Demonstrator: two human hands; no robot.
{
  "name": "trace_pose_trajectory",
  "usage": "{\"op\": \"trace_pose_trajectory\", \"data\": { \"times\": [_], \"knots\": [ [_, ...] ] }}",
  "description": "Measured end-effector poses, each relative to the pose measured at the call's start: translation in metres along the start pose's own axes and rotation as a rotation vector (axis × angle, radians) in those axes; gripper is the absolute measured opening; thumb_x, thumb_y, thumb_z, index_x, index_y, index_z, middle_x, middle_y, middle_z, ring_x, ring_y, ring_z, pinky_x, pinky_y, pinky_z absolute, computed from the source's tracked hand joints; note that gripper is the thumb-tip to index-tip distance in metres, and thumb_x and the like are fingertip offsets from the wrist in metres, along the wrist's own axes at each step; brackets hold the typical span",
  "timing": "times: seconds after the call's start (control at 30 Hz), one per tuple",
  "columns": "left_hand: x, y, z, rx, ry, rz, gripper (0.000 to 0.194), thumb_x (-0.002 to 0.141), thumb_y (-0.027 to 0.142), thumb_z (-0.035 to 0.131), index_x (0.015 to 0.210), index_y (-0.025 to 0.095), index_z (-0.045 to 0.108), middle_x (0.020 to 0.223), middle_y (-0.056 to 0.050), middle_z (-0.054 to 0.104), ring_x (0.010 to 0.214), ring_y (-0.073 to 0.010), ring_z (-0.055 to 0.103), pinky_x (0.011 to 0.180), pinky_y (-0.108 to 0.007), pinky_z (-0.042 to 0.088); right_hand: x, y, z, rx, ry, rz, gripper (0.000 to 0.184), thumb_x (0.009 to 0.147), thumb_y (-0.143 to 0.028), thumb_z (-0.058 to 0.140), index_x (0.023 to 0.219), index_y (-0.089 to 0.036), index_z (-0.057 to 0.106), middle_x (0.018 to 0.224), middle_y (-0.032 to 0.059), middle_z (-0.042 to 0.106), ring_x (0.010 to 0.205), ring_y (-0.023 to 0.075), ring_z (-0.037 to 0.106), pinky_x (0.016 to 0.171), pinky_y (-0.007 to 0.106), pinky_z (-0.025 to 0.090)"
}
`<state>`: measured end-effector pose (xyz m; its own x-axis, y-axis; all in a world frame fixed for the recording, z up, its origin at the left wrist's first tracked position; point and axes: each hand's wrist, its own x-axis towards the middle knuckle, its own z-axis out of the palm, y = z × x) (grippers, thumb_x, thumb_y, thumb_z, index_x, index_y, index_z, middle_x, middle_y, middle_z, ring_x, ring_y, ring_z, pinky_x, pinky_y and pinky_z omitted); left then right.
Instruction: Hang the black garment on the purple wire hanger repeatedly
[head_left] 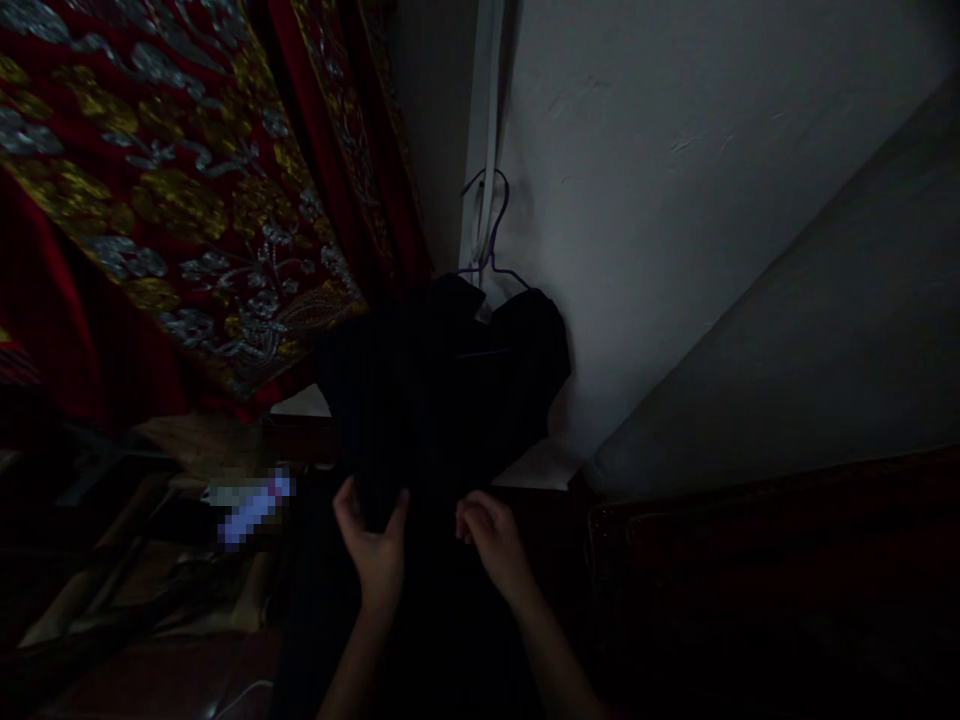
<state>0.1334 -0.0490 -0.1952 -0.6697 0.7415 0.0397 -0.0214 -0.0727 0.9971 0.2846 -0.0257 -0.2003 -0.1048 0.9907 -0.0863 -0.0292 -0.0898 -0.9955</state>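
Note:
A very dark garment (450, 400) with a collar hangs from a thin wire hanger (501, 225) in front of me. My left hand (375, 540) is at the lower front of the garment, its thumb and fingers spread apart against the cloth. To its right, my right hand (489, 535) has its fingers curled in a pinch at the same dark cloth. Folds and fastenings between the hands are lost in the darkness, so the exact bit of cloth at the right fingertips is hidden.
Red cloth (187, 190) with gold and silver embroidery hangs at upper left. A narrow pale pipe or strip (491, 100) runs up the white wall (637, 200) by the hanger. At lower left stands a wooden frame (251, 600); dark reddish furniture (750, 540) is at right.

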Motion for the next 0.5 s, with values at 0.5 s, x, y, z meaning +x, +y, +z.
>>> {"op": "trace_pose_trajectory", "data": {
  "times": [0.5],
  "knots": [
    [-0.022,0.022,0.034,0.592,-0.683,0.388,0.018,0.087,0.010,0.051,0.077,0.022,0.059,0.080,-0.005,0.065,0.078,-0.0228,0.065,0.072,-0.032,0.046,-0.012,-0.020,-0.011,0.000,0.017,0.053,0.041,0.079,-0.057,0.060,0.063,-0.019,0.057,0.043,-0.0046,0.047,0.040,0.0098,0.042,0.044,0.023,0.029]
  ]
}}
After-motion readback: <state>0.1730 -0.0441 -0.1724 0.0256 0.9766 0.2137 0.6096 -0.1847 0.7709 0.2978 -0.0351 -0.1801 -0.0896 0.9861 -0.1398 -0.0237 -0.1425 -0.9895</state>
